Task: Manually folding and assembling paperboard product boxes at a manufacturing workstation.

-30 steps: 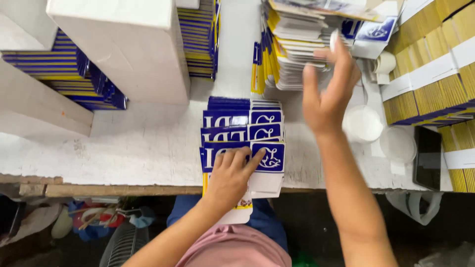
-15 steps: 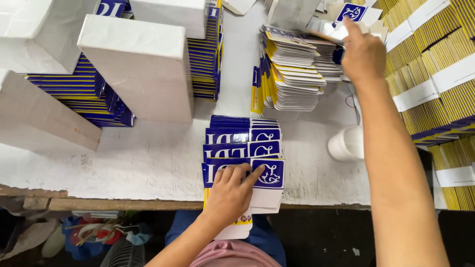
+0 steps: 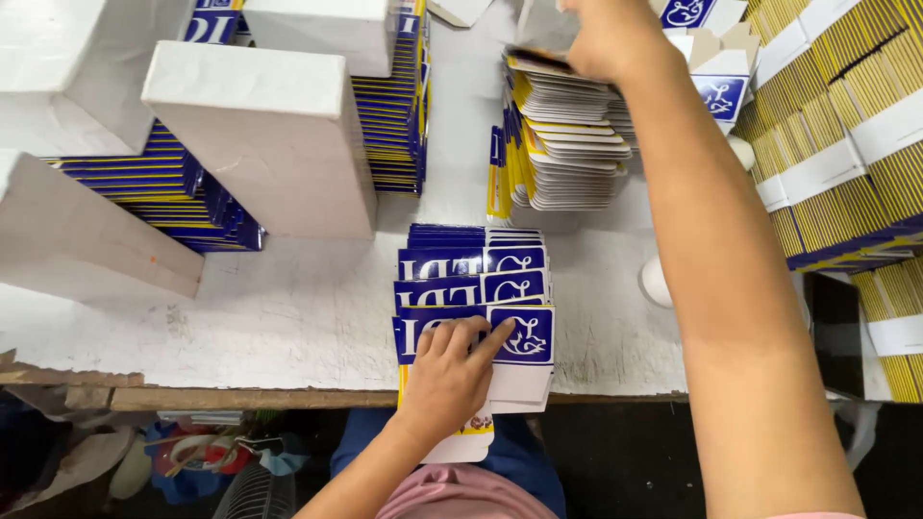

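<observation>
On table — L hand point(image 3: 452, 370) flat on fanned cartons point(image 3: 476, 288); R hand point(image 3: 606, 38) pinching stack point(image 3: 567, 135) top.

A packaging workshop: stacks of flat printed cartons point(image 3: 567, 125) crowd a worn white workbench point(image 3: 288, 317).

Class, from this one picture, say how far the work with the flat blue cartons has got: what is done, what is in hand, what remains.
Done: a fanned row of blue cartons lies overlapped on the white table. In hand: the left hand presses the nearest carton, while the right hand grips the top piece of the flat carton stack. Left: that stack is tall.
</observation>
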